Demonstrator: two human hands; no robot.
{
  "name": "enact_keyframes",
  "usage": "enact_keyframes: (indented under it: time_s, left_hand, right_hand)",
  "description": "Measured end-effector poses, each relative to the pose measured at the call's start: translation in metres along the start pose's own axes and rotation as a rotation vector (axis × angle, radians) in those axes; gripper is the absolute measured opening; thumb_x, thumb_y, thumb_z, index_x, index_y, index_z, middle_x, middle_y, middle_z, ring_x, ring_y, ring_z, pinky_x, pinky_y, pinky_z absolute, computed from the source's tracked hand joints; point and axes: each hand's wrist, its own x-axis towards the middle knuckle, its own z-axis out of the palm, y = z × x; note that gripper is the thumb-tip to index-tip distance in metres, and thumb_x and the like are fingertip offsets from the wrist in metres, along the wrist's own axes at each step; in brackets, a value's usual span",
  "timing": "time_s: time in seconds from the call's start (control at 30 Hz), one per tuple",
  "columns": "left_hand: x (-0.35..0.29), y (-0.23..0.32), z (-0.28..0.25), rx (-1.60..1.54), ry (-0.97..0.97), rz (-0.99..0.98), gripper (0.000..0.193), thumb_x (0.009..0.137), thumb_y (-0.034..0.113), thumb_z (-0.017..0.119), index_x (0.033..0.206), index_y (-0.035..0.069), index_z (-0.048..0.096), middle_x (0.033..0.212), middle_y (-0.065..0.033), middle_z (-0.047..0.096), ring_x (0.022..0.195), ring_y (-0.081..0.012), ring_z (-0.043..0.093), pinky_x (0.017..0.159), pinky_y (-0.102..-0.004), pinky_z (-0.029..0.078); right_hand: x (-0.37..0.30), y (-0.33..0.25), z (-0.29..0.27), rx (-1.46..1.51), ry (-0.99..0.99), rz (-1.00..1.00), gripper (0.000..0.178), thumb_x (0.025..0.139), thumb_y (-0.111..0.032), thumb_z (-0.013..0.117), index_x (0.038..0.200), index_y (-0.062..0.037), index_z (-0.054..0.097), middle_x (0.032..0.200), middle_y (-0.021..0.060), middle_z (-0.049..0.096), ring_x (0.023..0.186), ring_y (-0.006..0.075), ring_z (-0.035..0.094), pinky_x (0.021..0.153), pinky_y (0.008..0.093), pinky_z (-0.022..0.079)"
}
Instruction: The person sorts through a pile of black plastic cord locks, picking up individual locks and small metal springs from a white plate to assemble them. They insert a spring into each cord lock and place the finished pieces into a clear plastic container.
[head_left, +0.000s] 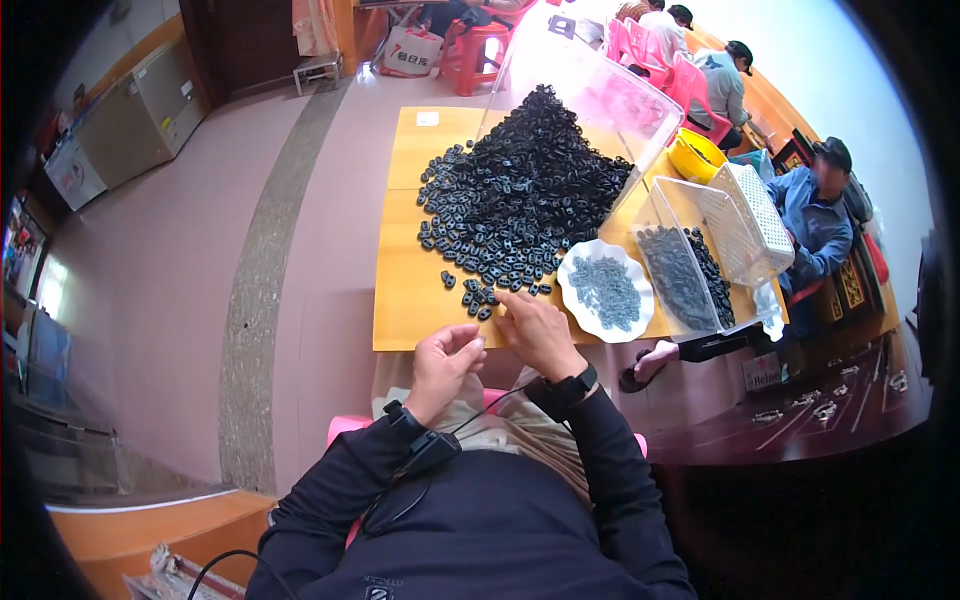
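Note:
My left hand (446, 370) is closed at the table's front edge, thumb pressed against the curled index finger. Whatever sits in that pinch is too small to make out. To its right, my right hand (541, 332) reaches over the edge with its fingers stretched out, their tips touching a small cluster of black two-holed plastic pieces (477, 298). Behind the cluster spreads a big heap of the same black pieces (535, 165). A white scalloped dish (645, 290) stands right of my right hand, filled with small greyish parts (604, 292).
On the wooden table (400, 290), a clear bin (650, 200) holds black pieces. Behind it are a white perforated basket (750, 225) and a yellow bowl (690, 155). A large clear tub (590, 70) lies behind the heap. A seated person (815, 220) works at the right.

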Motion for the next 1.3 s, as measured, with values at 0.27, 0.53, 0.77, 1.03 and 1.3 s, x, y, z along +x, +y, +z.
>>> enact_keyframes:
  time_s: [0.27,0.53,0.77,1.03,1.3]
  left_hand:
    - [-0.003,0.003,0.002,0.032,-0.007,-0.023,0.022,0.089,0.010,0.065,0.107,-0.003,0.062,0.087,-0.0054,0.066,0.074,-0.0083,0.063,0.065,-0.0214,0.053]
    - [-0.002,0.001,0.001,0.018,-0.029,-0.033,0.021,0.090,0.011,0.064,0.106,-0.002,0.063,0.087,-0.0047,0.066,0.074,-0.0083,0.063,0.065,-0.0215,0.053]
    - [-0.003,0.004,0.003,0.016,-0.018,-0.041,0.021,0.089,0.012,0.065,0.105,-0.001,0.063,0.087,-0.0039,0.066,0.073,-0.0080,0.062,0.065,-0.0217,0.053]
    - [-0.002,0.001,0.001,0.014,-0.015,-0.045,0.019,0.089,0.011,0.065,0.105,-0.001,0.064,0.085,-0.0038,0.066,0.073,-0.0079,0.062,0.064,-0.0215,0.053]
    - [-0.001,0.000,0.001,0.010,-0.018,-0.049,0.019,0.090,0.011,0.064,0.105,-0.001,0.064,0.085,-0.0035,0.066,0.073,-0.0078,0.062,0.065,-0.0213,0.052]
  right_hand:
    - [-0.001,0.001,0.000,-0.022,-0.058,0.007,0.027,0.085,-0.021,0.061,0.109,-0.0109,0.063,0.089,0.0115,0.064,0.076,0.0324,0.064,0.066,0.0425,0.050]
    - [0.010,-0.008,0.003,-0.090,-0.073,-0.025,0.029,0.085,-0.022,0.060,0.113,-0.0145,0.063,0.086,0.0090,0.062,0.077,0.0301,0.064,0.064,0.0407,0.050]
    - [0.007,-0.004,0.007,-0.128,-0.080,-0.047,0.023,0.085,-0.024,0.061,0.107,-0.0182,0.067,0.082,0.0067,0.061,0.069,0.0282,0.063,0.060,0.0395,0.050]
    - [0.009,-0.006,0.006,-0.113,-0.060,-0.076,0.021,0.085,-0.027,0.062,0.104,-0.0196,0.068,0.081,0.0056,0.060,0.068,0.0268,0.063,0.058,0.0385,0.050]
    - [0.010,-0.005,0.006,-0.194,-0.090,-0.141,0.017,0.085,-0.026,0.062,0.099,-0.0171,0.066,0.081,0.0058,0.057,0.069,0.0254,0.063,0.057,0.0380,0.048]
